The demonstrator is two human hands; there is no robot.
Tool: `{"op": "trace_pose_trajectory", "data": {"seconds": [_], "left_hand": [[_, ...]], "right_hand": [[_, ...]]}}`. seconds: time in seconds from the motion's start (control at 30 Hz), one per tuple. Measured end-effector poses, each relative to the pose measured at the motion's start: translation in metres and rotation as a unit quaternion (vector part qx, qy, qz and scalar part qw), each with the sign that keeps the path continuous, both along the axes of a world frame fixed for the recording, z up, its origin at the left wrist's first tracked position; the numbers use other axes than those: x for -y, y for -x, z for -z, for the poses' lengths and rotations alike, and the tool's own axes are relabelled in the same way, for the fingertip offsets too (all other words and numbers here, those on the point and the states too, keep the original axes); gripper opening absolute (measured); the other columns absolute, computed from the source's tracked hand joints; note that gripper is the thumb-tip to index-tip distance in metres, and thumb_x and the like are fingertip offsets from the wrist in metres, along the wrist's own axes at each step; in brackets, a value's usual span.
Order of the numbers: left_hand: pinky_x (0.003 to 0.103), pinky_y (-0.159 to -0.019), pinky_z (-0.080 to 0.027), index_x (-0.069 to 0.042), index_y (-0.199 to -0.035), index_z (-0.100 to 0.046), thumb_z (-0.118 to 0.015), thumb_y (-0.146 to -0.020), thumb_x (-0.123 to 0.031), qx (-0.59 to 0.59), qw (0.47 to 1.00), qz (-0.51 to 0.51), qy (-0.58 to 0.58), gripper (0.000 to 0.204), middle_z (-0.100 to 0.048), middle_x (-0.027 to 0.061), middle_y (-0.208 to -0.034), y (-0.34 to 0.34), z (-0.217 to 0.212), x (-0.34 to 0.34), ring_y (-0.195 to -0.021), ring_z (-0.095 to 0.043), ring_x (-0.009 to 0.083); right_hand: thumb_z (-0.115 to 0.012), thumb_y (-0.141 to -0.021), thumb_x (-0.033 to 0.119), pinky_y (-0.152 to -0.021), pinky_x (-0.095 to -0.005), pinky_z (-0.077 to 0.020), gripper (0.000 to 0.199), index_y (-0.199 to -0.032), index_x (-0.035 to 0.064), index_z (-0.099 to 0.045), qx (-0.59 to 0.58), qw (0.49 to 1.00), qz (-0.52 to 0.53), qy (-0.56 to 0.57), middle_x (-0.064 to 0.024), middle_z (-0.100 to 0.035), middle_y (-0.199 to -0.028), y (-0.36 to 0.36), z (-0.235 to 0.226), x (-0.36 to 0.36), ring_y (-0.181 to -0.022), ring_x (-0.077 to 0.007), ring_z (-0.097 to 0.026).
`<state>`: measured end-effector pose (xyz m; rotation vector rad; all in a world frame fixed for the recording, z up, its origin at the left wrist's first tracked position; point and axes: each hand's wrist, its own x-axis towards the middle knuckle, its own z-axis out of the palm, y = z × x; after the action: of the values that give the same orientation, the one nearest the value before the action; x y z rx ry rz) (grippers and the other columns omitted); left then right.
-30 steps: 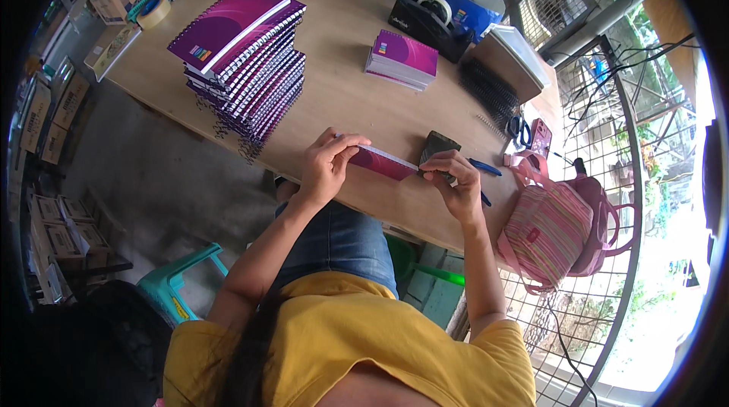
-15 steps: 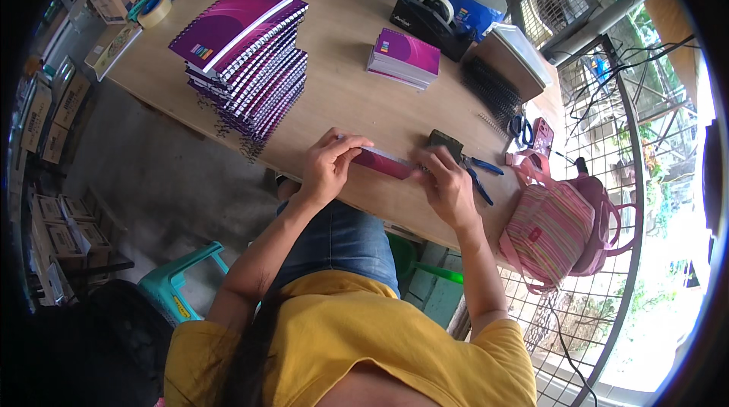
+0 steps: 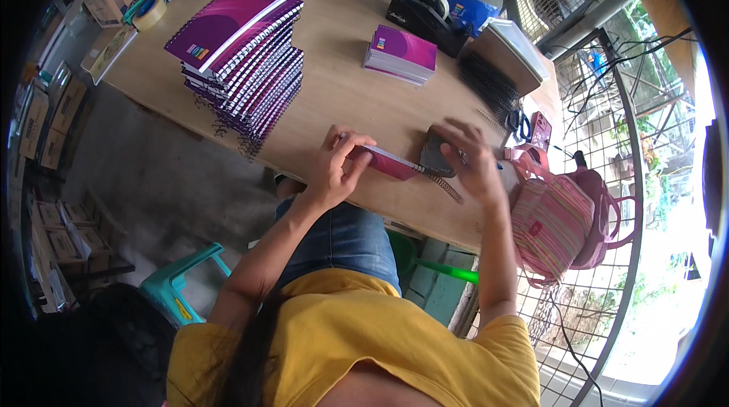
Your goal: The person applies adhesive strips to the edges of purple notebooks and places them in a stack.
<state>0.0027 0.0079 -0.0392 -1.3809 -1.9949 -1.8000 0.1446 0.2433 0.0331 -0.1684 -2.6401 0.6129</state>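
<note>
Gripping a small purple notebook [image 3: 391, 165] with the left hand [image 3: 332, 171], near the front edge of the table [image 3: 342, 80]. Holding the right hand [image 3: 477, 162] loose, fingers apart and blurry, by a dark block [image 3: 433, 155] and a wire coil [image 3: 446, 188]. Farther out, showing tall stacked ring notebooks [image 3: 247, 65] and a pink bag [image 3: 550, 217].

Left hand [image 3: 336, 169] in a pinch grip, fingers bent, thumb below; left forearm [image 3: 272, 259] slants up and rightward. Right hand [image 3: 472, 158] loose, fingers extended and blurred, thumb apart; right forearm [image 3: 497, 255] near vertical. Hands well apart.
</note>
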Motion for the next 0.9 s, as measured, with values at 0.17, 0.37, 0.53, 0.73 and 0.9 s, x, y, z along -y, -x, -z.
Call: {"op": "trace_pose_trajectory", "data": {"seconds": [0.17,0.37,0.53,0.73,0.9], "left_hand": [[0.042,-0.08,-0.048,-0.003,-0.109,-0.055,-0.087,-0.076,-0.032,-0.023,0.998,-0.057,0.002,0.054,-0.057,0.0101,-0.1,-0.012,0.007,-0.02,-0.096,-0.051,0.0305],[0.043,-0.076,-0.047,-0.005,-0.107,-0.05,-0.089,-0.072,-0.036,-0.044,0.998,-0.037,0.015,0.061,-0.052,0.0096,-0.097,-0.003,0.011,-0.024,-0.093,-0.05,0.0301],[0.041,-0.073,-0.048,-0.006,-0.106,-0.049,-0.09,-0.07,-0.034,-0.036,0.999,-0.018,0.031,0.061,-0.052,0.0092,-0.097,-0.004,0.006,-0.024,-0.092,-0.05,0.0289],[0.044,-0.077,-0.049,-0.004,-0.108,-0.048,-0.091,-0.068,-0.024,0.005,0.999,0.001,0.035,0.062,-0.054,0.0104,-0.1,-0.005,0.001,-0.025,-0.094,-0.05,0.0311],[0.045,-0.077,-0.049,-0.004,-0.11,-0.047,-0.092,-0.068,-0.024,0.004,1.0,0.013,0.021,0.065,-0.052,0.0113,-0.101,-0.005,0.001,-0.028,-0.094,-0.051,0.0324]], "right_hand": [[-0.085,-0.073,0.027,-0.105,-0.0434,-0.0459,0.056,-0.127,0.0184,-0.072,0.175,0.973,-0.091,-0.12,-0.0237,-0.057,-0.134,-0.004,0.006,-0.04,-0.125,-0.0379,-0.054],[-0.062,-0.086,0.047,-0.093,-0.0387,-0.0524,0.062,-0.117,-0.0064,-0.071,0.245,0.819,-0.216,0.472,-0.0222,-0.063,-0.128,0.004,-0.018,-0.043,-0.108,-0.0321,-0.065],[-0.061,-0.081,0.056,-0.084,-0.0372,-0.0545,0.073,-0.114,-0.0094,-0.07,0.236,0.716,-0.236,0.613,-0.0189,-0.07,-0.118,0.006,-0.007,-0.043,-0.106,-0.0273,-0.066],[-0.06,-0.088,0.041,-0.09,-0.0361,-0.0523,0.058,-0.112,-0.01,-0.07,0.244,0.903,-0.172,0.308,-0.018,-0.069,-0.121,0.023,0.0,-0.038,-0.106,-0.0265,-0.066],[-0.06,-0.09,0.042,-0.091,-0.0394,-0.0529,0.055,-0.108,-0.0091,-0.073,0.189,0.839,-0.224,0.458,-0.0187,-0.066,-0.126,0.025,-0.003,-0.028,-0.106,-0.0295,-0.068]]}}
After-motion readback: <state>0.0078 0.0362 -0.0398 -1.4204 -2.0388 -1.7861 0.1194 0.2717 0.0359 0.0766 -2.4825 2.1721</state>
